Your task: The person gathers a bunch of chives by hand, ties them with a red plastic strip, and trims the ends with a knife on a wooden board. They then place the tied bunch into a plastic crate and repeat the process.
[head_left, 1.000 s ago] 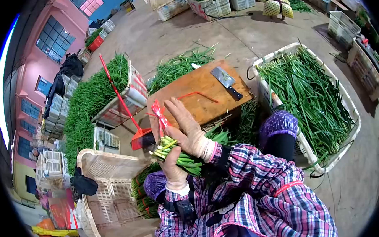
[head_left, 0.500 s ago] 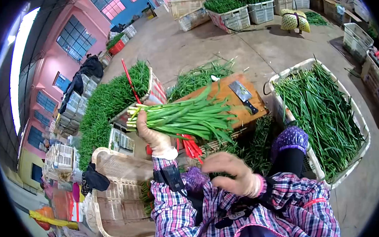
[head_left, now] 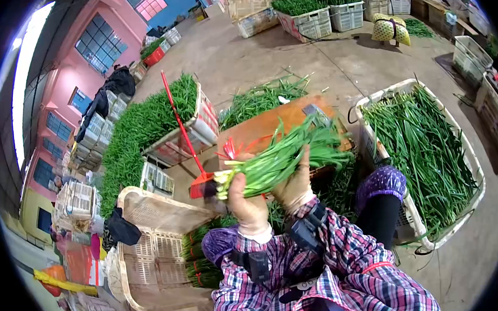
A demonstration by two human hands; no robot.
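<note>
A bunch of garlic chives (head_left: 267, 168) lies across both my gloved hands, its pale stem ends to the left and green leaves spreading right. My left hand (head_left: 248, 205) grips it near the stem ends, thumb up. Around the leafy middle, my right hand (head_left: 295, 187) closes, with its thumb on the near side. Beneath the leaves is a wooden board (head_left: 247, 131). On its right part rests a cleaver (head_left: 315, 112), partly hidden by the leaves. Red ties (head_left: 232, 149) show on the board behind the stems.
At right stands a white crate (head_left: 476, 190) full of loose chives. An open crate (head_left: 144, 264) at lower left holds tied bunches (head_left: 201, 258). A red long-handled tool (head_left: 179, 117) stands beside a heap of greens (head_left: 139, 125). Loose greens (head_left: 263, 100) lie behind the board.
My left hand has brought the bunch right and toward me. My right hand, apart from it before, now holds the leafy part. The leaves now cover part of the cleaver.
</note>
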